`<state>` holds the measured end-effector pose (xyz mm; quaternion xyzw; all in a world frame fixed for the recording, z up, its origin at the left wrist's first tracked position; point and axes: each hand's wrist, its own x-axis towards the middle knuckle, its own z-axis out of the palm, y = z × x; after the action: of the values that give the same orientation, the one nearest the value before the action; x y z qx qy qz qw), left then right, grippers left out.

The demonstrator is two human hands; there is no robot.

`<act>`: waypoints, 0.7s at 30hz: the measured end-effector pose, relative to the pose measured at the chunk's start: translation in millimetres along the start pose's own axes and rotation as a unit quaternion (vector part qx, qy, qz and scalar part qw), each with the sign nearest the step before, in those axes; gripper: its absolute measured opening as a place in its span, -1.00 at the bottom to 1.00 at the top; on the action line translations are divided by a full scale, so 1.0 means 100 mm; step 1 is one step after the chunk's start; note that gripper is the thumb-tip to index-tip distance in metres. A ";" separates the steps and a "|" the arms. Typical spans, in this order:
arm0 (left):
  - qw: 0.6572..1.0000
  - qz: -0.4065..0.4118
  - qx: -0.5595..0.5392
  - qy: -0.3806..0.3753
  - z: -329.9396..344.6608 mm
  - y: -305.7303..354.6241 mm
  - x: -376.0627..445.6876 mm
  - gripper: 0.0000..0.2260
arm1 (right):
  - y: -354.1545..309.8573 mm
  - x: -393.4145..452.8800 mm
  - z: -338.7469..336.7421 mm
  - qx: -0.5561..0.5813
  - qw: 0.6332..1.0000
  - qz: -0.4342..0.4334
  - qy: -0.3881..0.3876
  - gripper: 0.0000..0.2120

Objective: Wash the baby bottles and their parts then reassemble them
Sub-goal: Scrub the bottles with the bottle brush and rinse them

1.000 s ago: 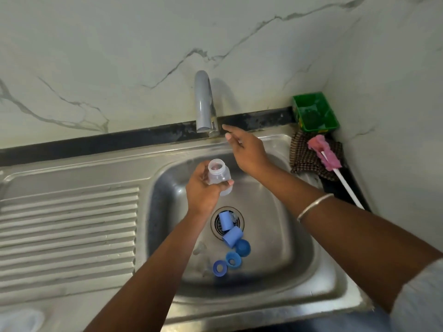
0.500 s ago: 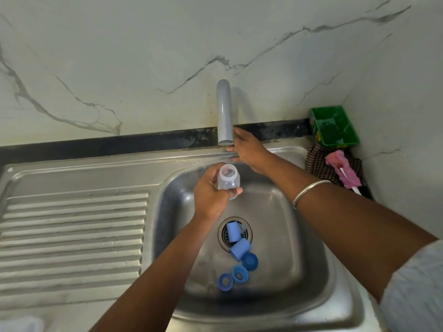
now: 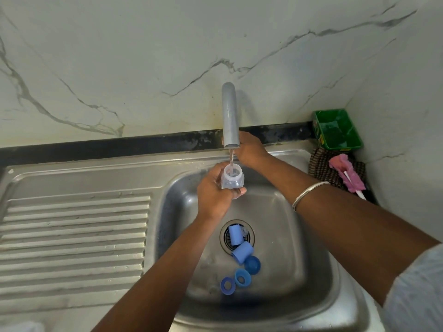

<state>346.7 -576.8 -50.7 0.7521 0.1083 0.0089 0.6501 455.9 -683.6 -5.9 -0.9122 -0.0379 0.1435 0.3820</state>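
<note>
My left hand [image 3: 213, 195] grips a small clear baby bottle [image 3: 232, 179], held upright under the grey tap spout [image 3: 229, 116]. A thin stream of water [image 3: 231, 159] runs from the spout into the bottle's open mouth. My right hand [image 3: 249, 149] reaches behind the spout's end at the tap; what its fingers hold is hidden. Several blue bottle parts lie on the floor of the steel sink [image 3: 311, 271]: two blue caps [image 3: 242, 254] over the drain [image 3: 237, 236], a dome lid [image 3: 252, 265] and two rings [image 3: 236, 281].
A ribbed steel drainboard [image 3: 72, 236] spreads to the left. At the back right corner stands a green plastic box [image 3: 338, 130], with a pink bottle brush [image 3: 347, 174] lying on a dark checked cloth [image 3: 321, 168]. Marble walls close the back and right.
My right hand moved from in front of the tap to behind the spout's end, and water now runs. My left hand brought the bottle under the stream.
</note>
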 end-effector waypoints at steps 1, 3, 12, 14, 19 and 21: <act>1.000 -0.001 0.001 0.001 0.00 0.00 0.00 -0.50 | -0.01 0.00 0.00 -0.010 1.000 -0.003 0.001 -0.70; 1.000 -0.011 -0.004 0.005 0.00 0.00 0.01 -0.50 | -0.01 -0.04 -0.01 0.005 1.000 -0.009 0.000 -0.78; 0.999 -0.033 0.000 -0.006 0.00 -0.07 -0.03 -0.51 | 0.52 -0.69 0.32 0.333 0.942 -0.026 0.025 -0.73; 0.999 -0.043 0.002 -0.017 0.01 -0.08 -0.02 -0.54 | 0.66 -0.90 0.38 0.360 0.930 -0.074 -0.026 -0.73; 0.989 -0.071 0.097 -0.082 -0.01 -0.08 0.09 -0.52 | 0.67 -0.95 0.49 0.372 0.927 0.039 -0.041 -0.71; 0.985 -0.069 0.128 -0.098 -0.02 -0.04 0.12 -0.56 | 0.59 -0.90 0.49 0.401 0.905 0.131 -0.052 -0.77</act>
<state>357.4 -571.7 -55.8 0.8171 0.0960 -0.1233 0.5549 352.8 -707.5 -59.7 -0.6702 0.1228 0.2422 0.6907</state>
